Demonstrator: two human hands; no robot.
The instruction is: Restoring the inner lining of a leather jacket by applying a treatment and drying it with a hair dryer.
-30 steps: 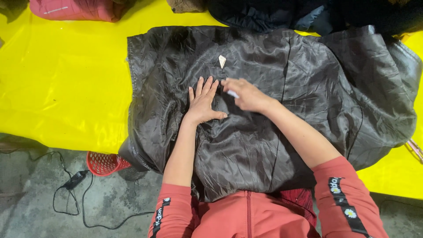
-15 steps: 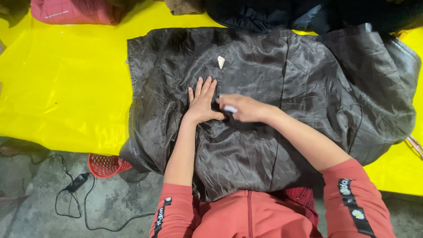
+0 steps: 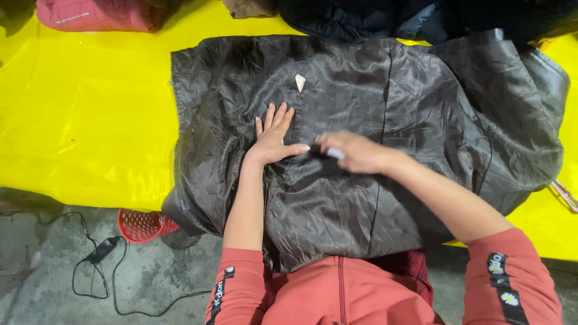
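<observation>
1. Count: one dark brown shiny garment (image 3: pixel 373 120), two hands on it, one small white triangular tag (image 3: pixel 300 82), one red mesh basket (image 3: pixel 143 224), one black cable with adapter (image 3: pixel 103 250).
2. Garment lies spread flat on the yellow table cover (image 3: pixel 84 120); its near edge hangs over the table edge toward the person.
3. Left hand (image 3: pixel 274 137): open, fingers spread, palm flat on the garment just below the tag. Grips nothing, only presses the cloth.
4. Right hand (image 3: pixel 355 151): blurred, curled over a small light object (image 3: pixel 335 154) resting on the garment, just right of the left thumb. What the object is, cannot tell.
5. Basket: on the floor below the garment's left corner, partly hidden by the hanging cloth. Contents not visible.
6. Around the garment: pink garment (image 3: pixel 96 13) beyond its top left, dark clothing pile (image 3: pixel 385 15) above its top edge, cable left of the basket.
</observation>
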